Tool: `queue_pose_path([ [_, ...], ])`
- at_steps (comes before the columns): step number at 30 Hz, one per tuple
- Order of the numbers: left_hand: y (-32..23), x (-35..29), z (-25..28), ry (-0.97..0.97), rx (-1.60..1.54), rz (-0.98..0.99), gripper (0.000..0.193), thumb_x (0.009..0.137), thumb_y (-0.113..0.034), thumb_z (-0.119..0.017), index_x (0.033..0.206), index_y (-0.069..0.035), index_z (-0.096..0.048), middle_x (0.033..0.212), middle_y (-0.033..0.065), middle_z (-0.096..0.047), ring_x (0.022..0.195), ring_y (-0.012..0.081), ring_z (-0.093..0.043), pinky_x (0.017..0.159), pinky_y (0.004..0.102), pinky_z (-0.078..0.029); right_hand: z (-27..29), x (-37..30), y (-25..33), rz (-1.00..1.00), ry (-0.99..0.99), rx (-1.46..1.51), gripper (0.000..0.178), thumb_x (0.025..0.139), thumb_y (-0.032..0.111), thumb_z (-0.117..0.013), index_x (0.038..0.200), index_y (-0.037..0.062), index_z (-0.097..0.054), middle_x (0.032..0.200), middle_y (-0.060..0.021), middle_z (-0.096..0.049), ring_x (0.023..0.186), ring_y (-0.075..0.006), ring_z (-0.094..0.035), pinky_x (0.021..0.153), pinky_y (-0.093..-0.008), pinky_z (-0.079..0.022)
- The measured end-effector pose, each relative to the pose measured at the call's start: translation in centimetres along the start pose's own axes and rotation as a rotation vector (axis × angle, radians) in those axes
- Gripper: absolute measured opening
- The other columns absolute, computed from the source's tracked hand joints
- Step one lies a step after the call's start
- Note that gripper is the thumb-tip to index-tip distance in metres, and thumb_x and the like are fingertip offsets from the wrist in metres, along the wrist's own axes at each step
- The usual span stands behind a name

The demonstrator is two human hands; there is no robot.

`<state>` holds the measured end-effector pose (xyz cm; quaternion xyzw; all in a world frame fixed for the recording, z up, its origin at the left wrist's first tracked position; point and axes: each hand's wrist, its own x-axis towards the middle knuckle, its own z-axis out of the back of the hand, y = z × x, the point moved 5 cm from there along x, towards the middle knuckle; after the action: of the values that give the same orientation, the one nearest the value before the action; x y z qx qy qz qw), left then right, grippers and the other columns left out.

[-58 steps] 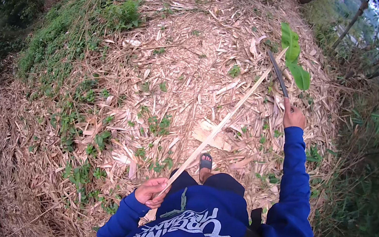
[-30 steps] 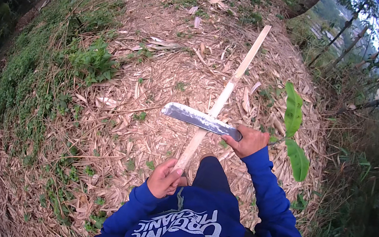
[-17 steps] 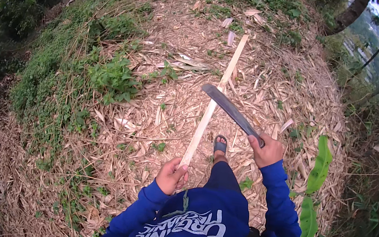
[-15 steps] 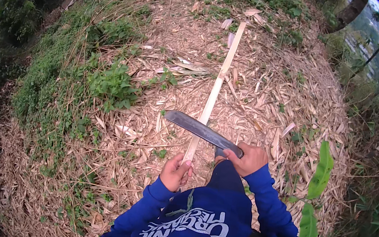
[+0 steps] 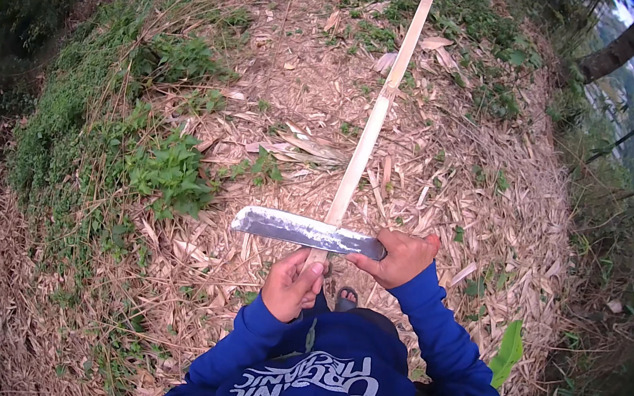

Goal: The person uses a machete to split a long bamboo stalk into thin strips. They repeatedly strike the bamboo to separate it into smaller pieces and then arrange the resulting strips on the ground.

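A long, pale split-bamboo strip [image 5: 364, 148] points away from me, with a joint partway along it. My left hand [image 5: 292, 283] is closed round its near end, thumb on top. In my right hand [image 5: 400, 258] is the handle of a machete [image 5: 300, 231], mostly hidden by the fingers. Its broad blade, dark with bright worn patches, points left and lies across the strip just beyond my left hand. Whether the edge bites into the bamboo I cannot tell.
Dry leaves and husks [image 5: 433, 191] cover the ground. Green weeds [image 5: 173, 172] grow at the left, and a broad green leaf [image 5: 508, 354] stands near my right arm. A sandalled foot [image 5: 347, 297] shows below the blade. A tree trunk [image 5: 616, 52] leans at the far right.
The machete blade has swung from slanting to nearly level and come closer to my left hand, its face turned more toward me. The strip's far end reaches higher in view.
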<state>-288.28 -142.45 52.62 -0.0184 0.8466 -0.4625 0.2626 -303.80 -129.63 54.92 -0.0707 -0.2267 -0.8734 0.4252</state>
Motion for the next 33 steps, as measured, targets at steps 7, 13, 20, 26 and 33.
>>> queue_pose_path([
  [7, -4.8, 9.4, 9.1, 0.085, 0.087, -0.001, 0.018, 0.1, -0.012, -0.052, 0.112, 0.001, -0.054, 0.064, 0.0024, -0.049, 0.045, 0.0036, -0.033, 0.041, 0.0198, -0.027, -5.0, 21.7, -19.1, -0.636, -0.056, 0.04, 0.075, 0.083, 0.075, -0.05, 0.097, 0.0057, -0.074, 0.074, -0.0211, -0.067, 0.076, -0.0389, -0.067, 0.073, -0.0491, -0.05],
  [13, -15.5, 21.1, 14.8, 0.014, 0.146, 0.012, 0.027, 0.101, -0.011, -0.048, 0.126, 0.001, -0.05, 0.072, 0.0046, -0.056, 0.045, 0.0034, -0.035, 0.041, 0.0195, -0.029, -5.3, 36.6, -20.0, -0.629, -0.178, 0.094, 0.072, 0.088, 0.07, -0.049, 0.086, 0.0017, -0.072, 0.068, -0.0241, -0.062, 0.07, -0.0392, -0.064, 0.065, -0.0461, -0.049],
  [20, -25.6, 37.4, 13.9, -0.07, 0.24, -0.156, 0.029, 0.102, -0.012, -0.048, 0.128, -0.001, -0.053, 0.074, 0.0013, -0.059, 0.049, 0.0023, -0.041, 0.046, 0.0192, -0.036, -10.9, 45.4, -5.5, -0.131, 0.086, 0.114, 0.059, 0.083, 0.064, -0.061, 0.075, 0.0066, -0.068, 0.055, -0.0169, -0.059, 0.054, -0.0354, -0.063, 0.05, -0.0462, -0.046],
  [26, -29.6, 50.4, 13.8, -0.03, 0.197, -0.175, 0.015, 0.101, -0.014, -0.051, 0.109, -0.003, -0.057, 0.07, -0.001, -0.051, 0.055, 0.005, -0.041, 0.05, 0.0195, -0.034, -17.2, 56.4, -7.9, -0.061, 0.229, 0.114, 0.063, 0.081, 0.073, -0.055, 0.07, 0.0119, -0.067, 0.056, -0.0139, -0.062, 0.055, -0.0322, -0.065, 0.048, -0.0461, -0.045],
  [33, -38.1, 66.4, 12.1, -0.202, 0.559, -0.398, 0.018, 0.101, -0.014, -0.051, 0.094, 0.001, -0.06, 0.068, -0.003, -0.049, 0.055, 0.0036, -0.039, 0.049, 0.0212, -0.032, -20.8, 72.7, -17.1, 0.071, 0.029, 0.058, 0.058, 0.073, 0.073, -0.063, 0.063, 0.0152, -0.059, 0.054, -0.0028, -0.058, 0.048, -0.0221, -0.059, 0.055, -0.0426, -0.035],
])
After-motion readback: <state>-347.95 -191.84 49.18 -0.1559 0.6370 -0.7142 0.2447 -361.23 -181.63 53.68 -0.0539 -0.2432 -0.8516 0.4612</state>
